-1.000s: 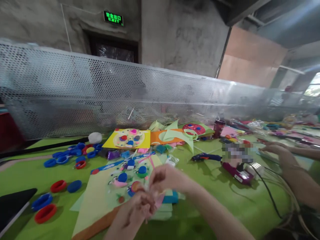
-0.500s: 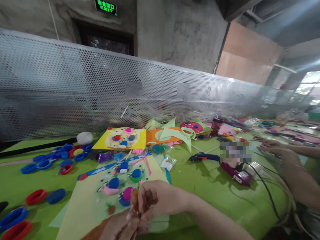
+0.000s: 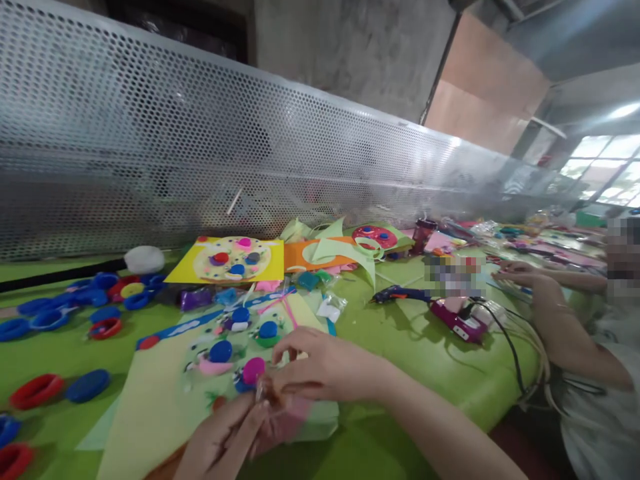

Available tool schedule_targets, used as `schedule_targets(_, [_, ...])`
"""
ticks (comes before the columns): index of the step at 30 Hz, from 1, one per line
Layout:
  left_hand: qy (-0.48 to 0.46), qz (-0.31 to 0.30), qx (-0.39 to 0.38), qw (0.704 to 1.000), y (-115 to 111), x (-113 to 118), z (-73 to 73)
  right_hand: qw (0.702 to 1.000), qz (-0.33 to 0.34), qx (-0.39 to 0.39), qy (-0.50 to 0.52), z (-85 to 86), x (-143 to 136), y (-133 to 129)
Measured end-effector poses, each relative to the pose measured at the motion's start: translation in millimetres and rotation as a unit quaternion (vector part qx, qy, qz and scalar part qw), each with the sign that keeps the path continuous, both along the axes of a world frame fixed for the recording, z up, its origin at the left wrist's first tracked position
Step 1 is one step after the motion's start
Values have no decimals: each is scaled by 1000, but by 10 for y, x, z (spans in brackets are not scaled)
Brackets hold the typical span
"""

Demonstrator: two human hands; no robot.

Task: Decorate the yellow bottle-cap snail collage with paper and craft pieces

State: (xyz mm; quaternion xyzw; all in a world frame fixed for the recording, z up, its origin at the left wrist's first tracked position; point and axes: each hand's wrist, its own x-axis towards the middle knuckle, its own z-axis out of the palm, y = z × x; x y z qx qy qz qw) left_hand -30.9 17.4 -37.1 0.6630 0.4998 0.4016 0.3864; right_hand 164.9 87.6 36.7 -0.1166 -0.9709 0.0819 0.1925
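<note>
The table wears a matt green cloth-like cover. Behind it stands a perforated metal screen, dull silver. The pale green sheet looks like matt paper or foam. The caps near the table's left edge are smooth, glossy plastic. The pinkish piece between the hands may be thin clear film; blur hides it.

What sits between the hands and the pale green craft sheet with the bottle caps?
Nothing visible: both hands pinch a small pink piece right above the pale green craft sheet, by its magenta cap.
</note>
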Motion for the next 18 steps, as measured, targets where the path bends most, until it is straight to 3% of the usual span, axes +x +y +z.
schedule_targets(4, [46,27,88,995,-26,9,108,980,-53,192,20,-80,-67,-103])
schedule_targets(7, [88,19,176,980,-26,7,169,960,-63,266,56,-129,-122,-174])
schedule_targets(12, [195,-28,336,921,21,-89,212,930,-133,307,152,-202,-204,-263])
schedule_targets(15, [245,-14,407,880,37,-145,242,925,-136,308,174,-236,-237,-300])
schedule_targets(18, [259,1,441,859,34,-149,263,923,-136,318,171,-258,-275,-320])
